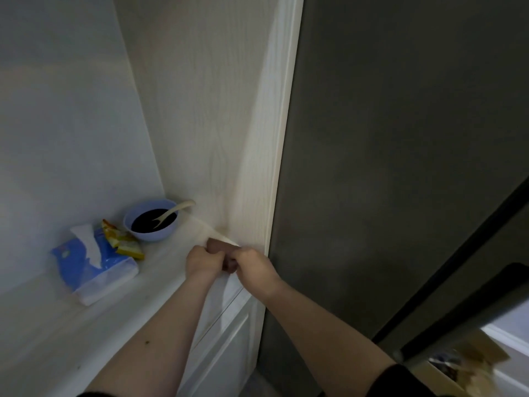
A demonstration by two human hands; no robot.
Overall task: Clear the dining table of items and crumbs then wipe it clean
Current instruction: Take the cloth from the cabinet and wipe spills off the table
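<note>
Right now both hands meet at the front edge of a pale wood-grain counter [86, 319], fingers curled round a small brown object [220, 247] held between them. Left hand [203, 260] pinches its near-left side, right hand [254, 267] grips it from the right; knuckles nearly touching. Can't tell what the brown thing is – mostly hidden by fingers, blurry.

Just behind the grip, counter meets a light wood side panel [217, 110] that runs upward. Right of the hands, w/ a white trim strip between, stands a tall dark grey fridge [400, 167]; its door [463, 296] hangs open at lower right, shelf contents too blurred to read.

Left & further back from the grip, in the corner, sits a lilac bowl [151, 234] of dark contents w/ a cream spoon [174, 212] leaning on its rim toward the panel. Touching the bowl's left side: yellow snack wrappers [123, 242]. Just beside those, nearer the viewer, a blue tissue pack [94, 270] w/ a white sheet sticking up. Below the hands, white cabinet fronts [229, 339] under the counter.
</note>
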